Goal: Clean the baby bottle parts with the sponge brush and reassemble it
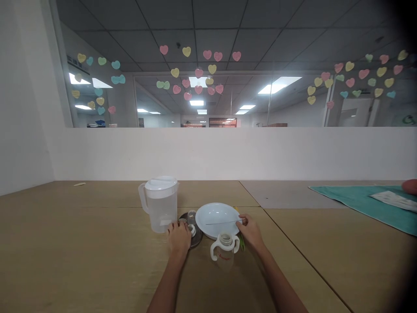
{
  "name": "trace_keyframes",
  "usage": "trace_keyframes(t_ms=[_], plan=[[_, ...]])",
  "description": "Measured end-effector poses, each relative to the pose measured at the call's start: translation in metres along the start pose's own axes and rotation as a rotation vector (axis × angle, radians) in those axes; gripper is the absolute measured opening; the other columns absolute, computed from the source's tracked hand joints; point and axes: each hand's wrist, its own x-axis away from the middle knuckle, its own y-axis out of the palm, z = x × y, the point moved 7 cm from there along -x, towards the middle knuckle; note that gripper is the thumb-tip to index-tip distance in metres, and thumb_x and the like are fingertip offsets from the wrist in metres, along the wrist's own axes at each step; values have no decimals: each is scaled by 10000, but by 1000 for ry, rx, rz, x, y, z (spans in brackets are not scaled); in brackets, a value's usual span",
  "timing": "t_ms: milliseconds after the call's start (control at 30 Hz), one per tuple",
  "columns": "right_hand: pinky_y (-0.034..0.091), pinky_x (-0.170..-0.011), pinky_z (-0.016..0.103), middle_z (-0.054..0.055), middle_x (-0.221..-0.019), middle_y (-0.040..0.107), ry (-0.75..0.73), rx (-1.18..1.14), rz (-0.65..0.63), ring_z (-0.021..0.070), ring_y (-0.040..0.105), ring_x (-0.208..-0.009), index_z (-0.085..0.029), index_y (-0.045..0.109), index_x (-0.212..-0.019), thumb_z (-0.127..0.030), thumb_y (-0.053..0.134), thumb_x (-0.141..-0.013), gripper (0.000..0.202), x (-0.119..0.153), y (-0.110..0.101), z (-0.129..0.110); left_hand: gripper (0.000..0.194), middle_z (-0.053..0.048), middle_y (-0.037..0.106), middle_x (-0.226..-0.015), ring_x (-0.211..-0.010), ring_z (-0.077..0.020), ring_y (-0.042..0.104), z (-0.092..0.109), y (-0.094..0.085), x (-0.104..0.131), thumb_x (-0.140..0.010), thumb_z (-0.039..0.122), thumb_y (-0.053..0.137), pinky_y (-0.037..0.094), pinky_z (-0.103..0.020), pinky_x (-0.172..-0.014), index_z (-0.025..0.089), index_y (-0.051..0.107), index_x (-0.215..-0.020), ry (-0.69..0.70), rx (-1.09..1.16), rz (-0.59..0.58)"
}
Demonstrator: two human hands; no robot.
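Fingers curled down, my left hand (180,239) is at a dark round tray (197,240) that holds small baby-bottle parts. Against its fingertips is a white ring-shaped part (192,230), and a clear dome-shaped cap (191,216) stands behind; what the fingers grip is hidden. My right hand (250,231) pinches one end of a thin rod (221,223) at the right rim of a pale blue bowl (208,208). The rod extends leftward across the bowl. In front of the bowl, a clear baby bottle (225,256) with two white handles stands upright, its top uncovered.
A lidded translucent pitcher (162,208) stands left of the tray. Something green and yellow (241,242) lies partly hidden beside the bowl. Far right, a teal cloth (352,198) carries a white patterned cloth (392,201) and a reddish object (409,187). A white wall (228,152) borders the table.
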Motion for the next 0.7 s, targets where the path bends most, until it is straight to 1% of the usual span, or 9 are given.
trace_keyframes(t_ms=[167,367,533,700], plan=[[330,-571,241,-39,-590,501,-42,46,22,152,504,-597,-191,561,-823,-328,480,-659,228,3,-2,-3,454,-145,660,-994,-1012,-299,506,-1,-4,0,-914,314,282,335,-393,-798,138,699,-891,13,35,52],[314,-560,237,-15,-620,542,-12,29,16,148,509,-604,-200,529,-717,-338,437,-698,167,2,-3,0,502,-175,683,-945,-1001,-319,527,-2,-2,0,-911,360,288,343,-418,-809,120,719,-817,7,111,26],[294,-535,235,-23,-581,524,17,10,49,145,489,-573,-205,516,-661,-336,466,-657,141,3,-8,0,587,-174,704,-833,-1003,-342,537,-3,-2,1,-924,408,240,354,-444,-818,126,726,-756,4,139,7],[329,-532,236,-36,-523,484,19,-64,74,143,474,-539,-202,520,-634,-328,483,-596,137,2,-9,-1,621,-198,691,-753,-991,-352,551,-1,-1,1,-926,420,248,370,-471,-821,103,717,-671,9,111,4]])
